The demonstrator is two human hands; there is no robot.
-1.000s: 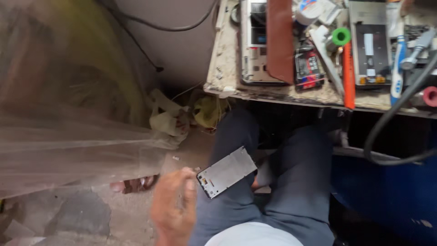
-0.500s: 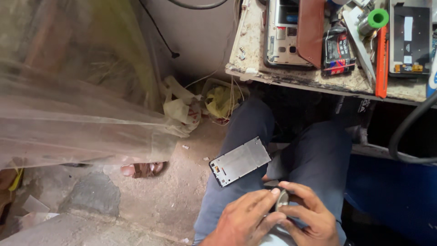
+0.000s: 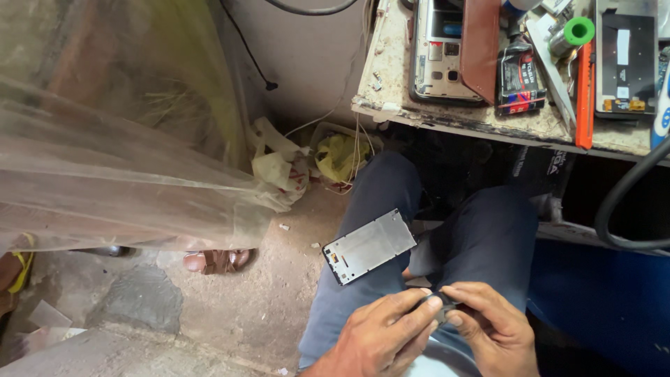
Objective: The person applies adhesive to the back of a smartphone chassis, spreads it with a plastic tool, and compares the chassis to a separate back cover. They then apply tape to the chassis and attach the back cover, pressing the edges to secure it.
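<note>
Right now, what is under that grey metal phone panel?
The grey metal phone panel lies on the person's left thigh, on dark blue trousers. Whatever the plate covers cannot be seen. Both hands work at a small dark part nearby.

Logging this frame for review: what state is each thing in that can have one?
Left hand: grip pinching the small dark part.
Right hand: pinching the same part.
Small dark part: held between both hands.
Phone panel: lying flat on the left thigh, untouched.
Opened phone: on the workbench, insides exposed.
</note>
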